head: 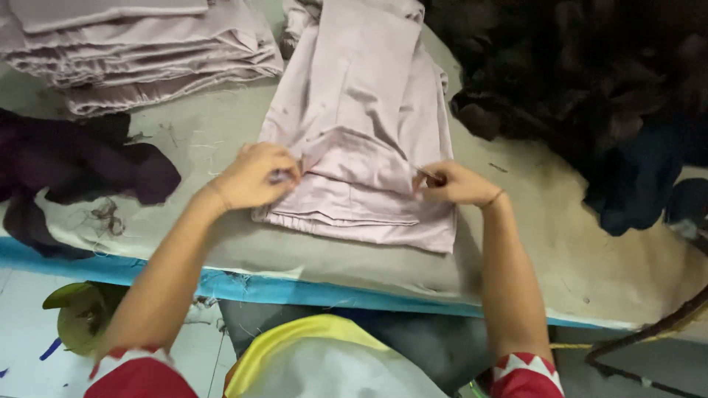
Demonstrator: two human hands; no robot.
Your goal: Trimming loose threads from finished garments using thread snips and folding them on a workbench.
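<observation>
Yellow and grey cloth is lying nearest the camera, at the person's lap, with red-and-white patterned sleeves showing at both elbows. Left hand is curling closed over the left edge of the pale pink garment, fingers pressing a small dark object against the cloth; what that object is cannot be told. Right hand is pinching the garment's right edge, thumb and fingertips closed on a thin dark item and the fabric fold. Garment is lying folded on the grey padded table, long axis running away from the person toward the far edge, tilting slightly rightward, with the wider hemmed end nearest the hands and several layered folds showing there. Stack of folded pale pink pieces is sitting at the far left, well apart from the hands. Dark purple cloth is bunching at the left edge, loose threads beside it. Heap of dark fabrics is piling at the far right. Blue strip is edging the table front. Green bowl-like object is resting below at left; contents unclear.
</observation>
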